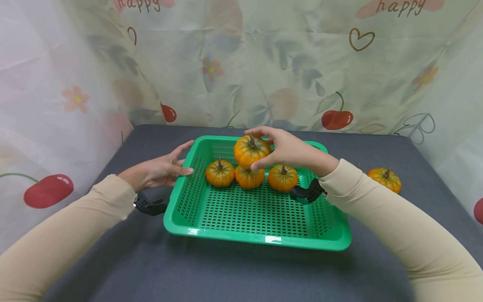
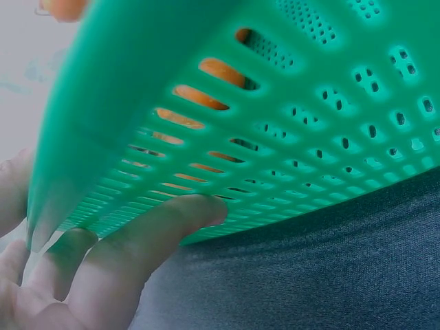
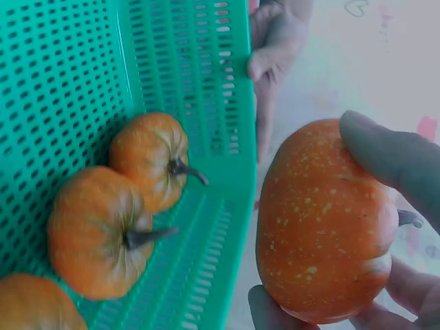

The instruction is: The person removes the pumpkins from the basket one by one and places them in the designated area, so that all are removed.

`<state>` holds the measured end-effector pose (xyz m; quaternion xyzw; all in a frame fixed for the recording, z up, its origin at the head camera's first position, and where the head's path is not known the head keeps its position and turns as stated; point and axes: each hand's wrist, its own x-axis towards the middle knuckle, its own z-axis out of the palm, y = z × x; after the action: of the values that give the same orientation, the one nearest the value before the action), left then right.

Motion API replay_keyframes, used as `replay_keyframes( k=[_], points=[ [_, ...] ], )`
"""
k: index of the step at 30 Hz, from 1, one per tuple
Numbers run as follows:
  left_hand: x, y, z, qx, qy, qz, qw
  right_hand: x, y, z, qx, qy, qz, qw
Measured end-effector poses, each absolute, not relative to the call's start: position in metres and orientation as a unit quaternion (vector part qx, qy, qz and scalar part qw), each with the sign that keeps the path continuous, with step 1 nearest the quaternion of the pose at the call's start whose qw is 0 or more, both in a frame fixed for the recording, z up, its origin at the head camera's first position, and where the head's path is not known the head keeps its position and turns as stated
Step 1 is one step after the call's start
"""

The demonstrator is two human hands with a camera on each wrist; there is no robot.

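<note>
My right hand [image 1: 288, 147] grips a small orange pumpkin [image 1: 249, 152] by its sides, above the far part of a green plastic basket [image 1: 260, 239]. In the right wrist view, the held pumpkin [image 3: 323, 223] shows a speckled side, with fingers and thumb around it. Three more pumpkins sit in a row inside the basket: a left one [image 1: 220, 174], a middle one [image 1: 250, 178] partly hidden below the held pumpkin, and a right one [image 1: 283, 178]. My left hand [image 1: 160, 170] holds the basket's left rim, thumb over the edge and fingers against the slotted outer wall [image 2: 275, 124].
Right of the basket, another pumpkin [image 1: 385, 179] stands on the dark grey table [image 1: 234, 277], with a stem showing beside it, partly hidden by my right sleeve. A printed curtain [image 1: 256, 67] hangs behind the table and along its sides.
</note>
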<state>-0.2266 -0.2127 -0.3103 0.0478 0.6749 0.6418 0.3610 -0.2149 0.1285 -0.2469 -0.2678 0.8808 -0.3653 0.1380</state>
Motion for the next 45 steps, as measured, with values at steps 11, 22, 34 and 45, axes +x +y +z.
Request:
replay_keyframes(
  k=[11,22,34,45],
  points=[
    [-0.225,-0.212,-0.31,0.05,0.676,0.641,0.36,-0.215,0.174,-0.238,-0.214,0.89,-0.39,0.103],
    [-0.224,-0.212,-0.311,0.051,0.674,0.644,0.359,-0.204,0.227,-0.22,-0.168,0.903,-0.39,0.068],
    [-0.226,-0.212,-0.312,0.048,0.674,0.644,0.358,-0.192,0.286,-0.218,-0.086,0.913,-0.397,0.031],
    [-0.226,-0.212,-0.312,0.052,0.68,0.639,0.356,-0.188,0.338,-0.232,-0.05,0.897,-0.435,-0.055]
  ],
)
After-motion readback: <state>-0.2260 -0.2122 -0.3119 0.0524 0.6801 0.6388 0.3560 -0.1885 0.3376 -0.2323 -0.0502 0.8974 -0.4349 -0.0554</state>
